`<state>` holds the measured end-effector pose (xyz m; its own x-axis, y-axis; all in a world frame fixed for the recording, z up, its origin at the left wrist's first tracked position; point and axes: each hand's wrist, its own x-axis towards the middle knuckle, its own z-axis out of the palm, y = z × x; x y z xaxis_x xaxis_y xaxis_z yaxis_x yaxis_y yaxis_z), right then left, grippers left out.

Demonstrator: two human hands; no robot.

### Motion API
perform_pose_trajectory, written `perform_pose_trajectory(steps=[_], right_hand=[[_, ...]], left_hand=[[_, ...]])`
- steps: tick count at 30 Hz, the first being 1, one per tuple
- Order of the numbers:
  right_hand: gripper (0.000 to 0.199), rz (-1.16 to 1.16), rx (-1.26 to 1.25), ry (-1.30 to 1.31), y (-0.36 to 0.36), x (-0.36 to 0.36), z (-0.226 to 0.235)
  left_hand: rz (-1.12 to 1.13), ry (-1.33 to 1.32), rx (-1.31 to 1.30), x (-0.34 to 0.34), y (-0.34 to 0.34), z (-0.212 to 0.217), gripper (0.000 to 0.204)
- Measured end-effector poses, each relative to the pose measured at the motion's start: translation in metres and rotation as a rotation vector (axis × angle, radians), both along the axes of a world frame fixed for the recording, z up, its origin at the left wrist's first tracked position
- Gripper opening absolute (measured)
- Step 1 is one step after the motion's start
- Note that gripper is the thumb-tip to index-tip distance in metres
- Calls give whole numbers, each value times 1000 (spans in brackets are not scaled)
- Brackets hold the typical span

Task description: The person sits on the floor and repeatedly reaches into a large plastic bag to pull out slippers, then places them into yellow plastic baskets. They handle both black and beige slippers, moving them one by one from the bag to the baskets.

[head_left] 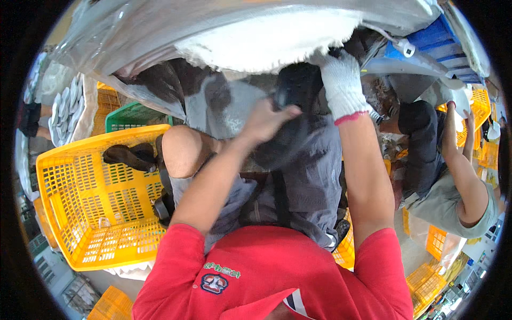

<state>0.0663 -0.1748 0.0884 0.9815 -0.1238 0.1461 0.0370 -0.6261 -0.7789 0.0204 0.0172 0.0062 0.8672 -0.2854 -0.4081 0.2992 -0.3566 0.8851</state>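
1. Nearest the camera, the person's red shirt (277, 272) fills the lower edge, and both bare forearms rise from it toward the middle of the view.
2. The left hand (266, 120) is bare, its fingers laid together and flat on a dark shoe piece (290, 114) held up in front of the person; the thumb side is hidden, so whether it truly clamps the piece I cannot tell.
3. The right hand (341, 82) wears a white knit glove with a red cuff and closes on the upper part of the same dark shoe piece, just above and to the right of the left hand.
4. The piece lies between the two hands, touching both, above the grey garment (309, 181) over the person's lap; it is blurred, and its exact shape is unclear.
5. To the left stands a yellow slatted crate (96, 213) holding a dark shoe (130, 156) near its far rim.
6. Behind it a green crate (133, 117) shows in part.
7. On the right another person (448, 181) in grey bends away among more yellow crates.
8. Farthest off, a white fleecy sheet (272, 40) under clear plastic film spans the top.
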Motion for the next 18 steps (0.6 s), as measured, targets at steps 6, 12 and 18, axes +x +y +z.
perform_pose_trajectory(steps=[6, 12, 18], right_hand=[[75, 271, -669, -145, 9, -121, 48], [41, 389, -582, 55, 30, -139, 12], [40, 221, -314, -143, 92, -136, -1]], left_hand=[[300, 109, -443, 36, -69, 27, 34], [364, 611, -1070, -18, -19, 7, 80], [613, 469, -1146, 4, 7, -11, 88]])
